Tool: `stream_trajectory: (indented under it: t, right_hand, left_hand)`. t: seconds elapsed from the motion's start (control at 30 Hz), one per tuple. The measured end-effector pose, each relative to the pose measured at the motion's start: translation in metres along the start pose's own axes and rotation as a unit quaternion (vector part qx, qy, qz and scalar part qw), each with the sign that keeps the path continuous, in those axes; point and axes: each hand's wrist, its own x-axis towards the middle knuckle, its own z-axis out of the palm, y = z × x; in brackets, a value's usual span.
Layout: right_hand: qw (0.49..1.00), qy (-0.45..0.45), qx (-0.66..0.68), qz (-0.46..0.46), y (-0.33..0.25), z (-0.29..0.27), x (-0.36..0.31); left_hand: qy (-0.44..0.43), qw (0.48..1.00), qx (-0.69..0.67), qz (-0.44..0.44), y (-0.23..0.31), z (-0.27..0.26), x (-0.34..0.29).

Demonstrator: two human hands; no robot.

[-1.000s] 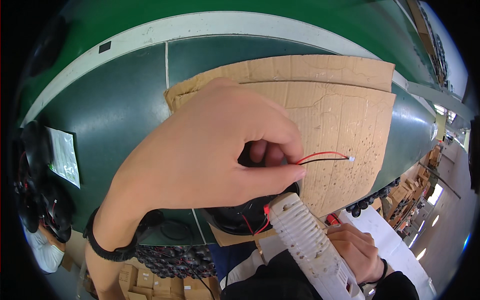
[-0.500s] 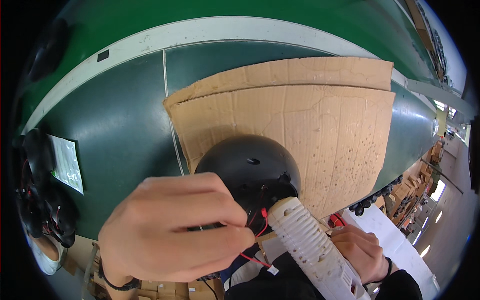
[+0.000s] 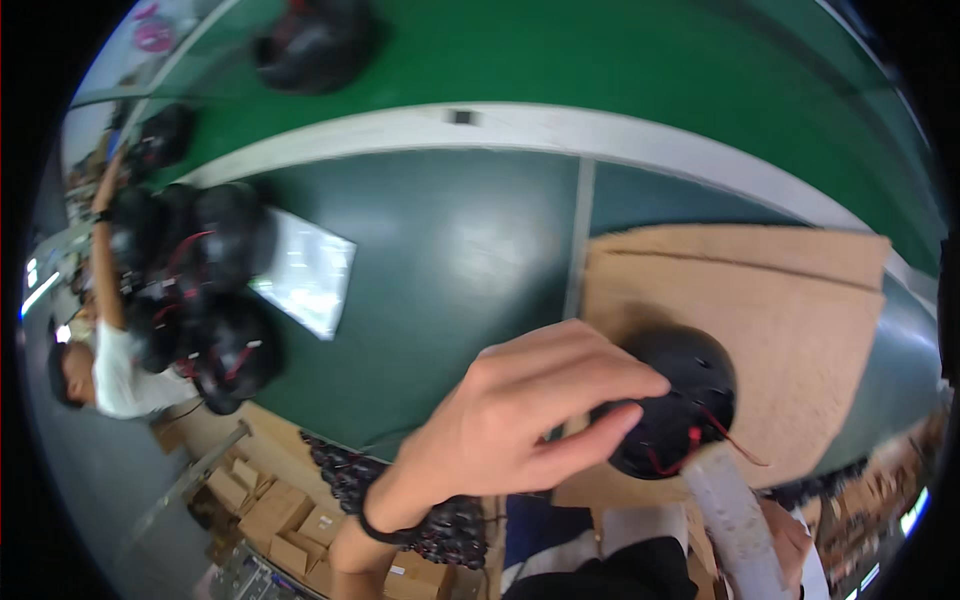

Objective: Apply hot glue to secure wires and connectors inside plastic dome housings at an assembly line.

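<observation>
Black domed shell (image 3: 687, 390) lying on brown cardboard (image 3: 790, 345), at the near right of the dark green table (image 3: 450, 260); red wiring (image 3: 695, 437) emerges from its near side. The left hand (image 3: 530, 415) reaches over the shell's left edge, thumb and forefinger parted; whether they touch it cannot be told. The right hand (image 3: 790, 550), partly hidden, is closed on a white tool (image 3: 735, 520) whose tip lies just beside the shell. Far left: further black shells (image 3: 235, 235) beside a silvery packet (image 3: 308, 275).
</observation>
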Motion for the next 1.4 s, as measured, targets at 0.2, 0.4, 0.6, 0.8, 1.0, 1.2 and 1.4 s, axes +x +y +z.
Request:
stream_trajectory:
  t: [0.2, 0.4, 0.6, 0.8, 1.0, 1.2, 1.4]
  right_hand:
    - [0.852, -0.159, -0.389, -0.314, -0.043, 0.001, -0.001]
    - [0.766, -0.125, -0.463, -0.427, -0.019, 0.005, 0.0]
    - [0.761, -0.123, -0.494, -0.402, -0.032, 0.025, -0.005]
    - [0.81, -0.141, -0.425, -0.379, -0.029, 0.027, 0.0]
    - [0.799, -0.152, -0.439, -0.383, -0.029, 0.031, -0.001]
    - [0.79, -0.188, -0.465, -0.352, -0.073, 0.063, -0.012]
    - [0.759, -0.176, -0.561, -0.278, -0.12, 0.096, -0.042]
  left_hand:
    - [0.268, 0.905, 0.237, -0.228, -0.017, -0.078, -0.056]
    - [0.349, 0.85, 0.389, -0.068, -0.098, -0.19, 0.073]
    - [0.368, 0.795, 0.478, -0.06, -0.112, -0.207, 0.105]
    - [0.263, 0.918, 0.28, -0.098, -0.039, -0.08, -0.025]
    - [0.151, 0.913, 0.323, -0.2, -0.02, -0.004, -0.142]
    - [0.187, 0.909, 0.317, -0.197, -0.03, 0.017, -0.153]
    - [0.198, 0.917, 0.289, -0.19, -0.029, 0.019, -0.147]
